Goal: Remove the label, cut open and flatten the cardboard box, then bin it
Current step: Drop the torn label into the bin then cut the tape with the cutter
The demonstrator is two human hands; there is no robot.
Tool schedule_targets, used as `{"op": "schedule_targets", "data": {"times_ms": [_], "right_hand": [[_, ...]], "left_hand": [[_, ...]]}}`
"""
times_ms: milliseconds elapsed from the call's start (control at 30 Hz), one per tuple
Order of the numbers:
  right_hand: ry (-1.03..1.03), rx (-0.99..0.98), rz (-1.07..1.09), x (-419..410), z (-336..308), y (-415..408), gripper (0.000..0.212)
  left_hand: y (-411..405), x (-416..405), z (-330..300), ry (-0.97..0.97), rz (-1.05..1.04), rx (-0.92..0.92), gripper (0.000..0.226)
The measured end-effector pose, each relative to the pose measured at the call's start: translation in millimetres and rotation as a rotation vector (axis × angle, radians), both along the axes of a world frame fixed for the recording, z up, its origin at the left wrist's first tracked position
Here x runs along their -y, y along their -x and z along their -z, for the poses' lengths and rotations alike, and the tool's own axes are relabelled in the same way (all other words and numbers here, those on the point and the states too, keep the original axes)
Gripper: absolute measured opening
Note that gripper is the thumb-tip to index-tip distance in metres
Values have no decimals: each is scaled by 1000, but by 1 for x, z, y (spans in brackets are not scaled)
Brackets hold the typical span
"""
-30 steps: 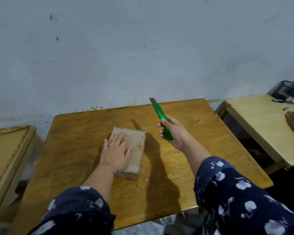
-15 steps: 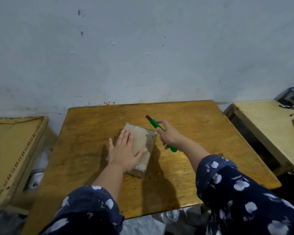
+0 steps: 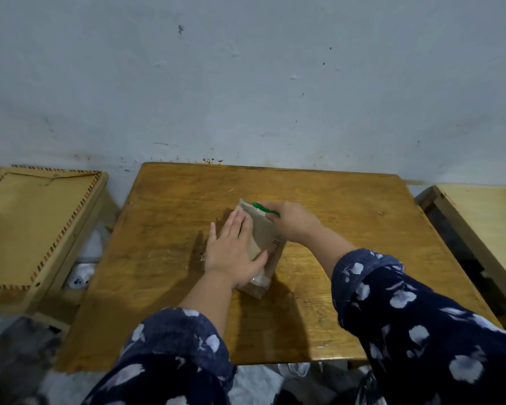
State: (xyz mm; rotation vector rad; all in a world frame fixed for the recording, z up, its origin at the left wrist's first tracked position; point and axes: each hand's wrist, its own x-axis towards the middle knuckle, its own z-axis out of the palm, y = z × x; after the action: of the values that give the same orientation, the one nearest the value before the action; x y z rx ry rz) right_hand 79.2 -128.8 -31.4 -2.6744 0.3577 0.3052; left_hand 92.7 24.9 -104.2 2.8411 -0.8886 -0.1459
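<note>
- Against a scuffed pale wall stands our wooden surface (image 3: 164, 258), with the cardboard box (image 3: 265, 241) lying flat near its middle, long side running away from us and slightly angled.
- Our left hand (image 3: 231, 252) lies flat on the box's left half, fingers (image 3: 240, 226) spread and straight, pinning rather than gripping anything.
- Our right hand (image 3: 292, 222) is curled closed around the green utility knife (image 3: 265, 209), whose tip sits at the box's far edge; we cannot tell whether the blade has entered the card.
- We judge the box light and thin-walled: it would likely slide on the smooth wood if not pressed down, and would buckle under a hard push.
- A glossy band, probably tape, shows along the near end (image 3: 259, 280), so that seam may be slick and tougher to slit.
- We think the best hold is the broad top face, palm well clear of the cutting line, since the knife is close to our left fingertips.
- Whether a label remains on it we cannot make out.
</note>
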Motion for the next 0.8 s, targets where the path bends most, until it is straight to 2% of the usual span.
{"op": "schedule_targets", "data": {"times_ms": [433, 800], "right_hand": [[110, -43, -29, 0, 1, -7, 43], [107, -87, 27, 13, -2, 12, 44]], "left_hand": [[2, 1, -1, -12, -18, 10, 89], [5, 2, -6, -42, -43, -3, 91]]}}
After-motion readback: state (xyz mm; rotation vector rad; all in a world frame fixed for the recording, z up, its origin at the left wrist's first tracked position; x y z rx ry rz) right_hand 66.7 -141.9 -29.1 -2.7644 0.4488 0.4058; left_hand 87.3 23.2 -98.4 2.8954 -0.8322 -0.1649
